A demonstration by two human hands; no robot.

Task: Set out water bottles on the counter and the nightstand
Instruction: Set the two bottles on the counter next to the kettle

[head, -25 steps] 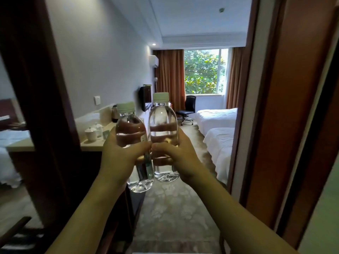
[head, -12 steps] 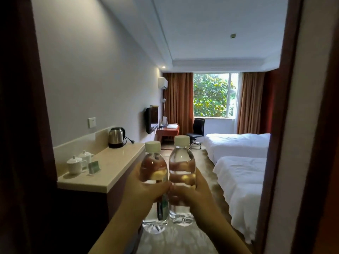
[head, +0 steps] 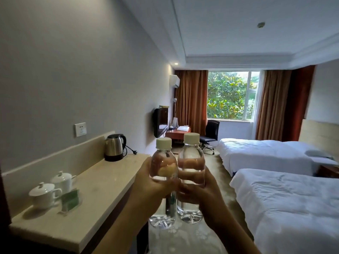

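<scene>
Two clear plastic water bottles, both full and capped with pale lids, upright and pretty much touching side by side. The left bottle [head: 162,180] sits slightly lower than the right bottle [head: 190,177]. Both are in the air just off the counter's [head: 95,191] right edge; labels maybe greenish, hard to tell.

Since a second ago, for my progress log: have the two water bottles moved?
Yes. The water bottles have come forward through the doorway, now level with the counter, not yet set down.
</scene>
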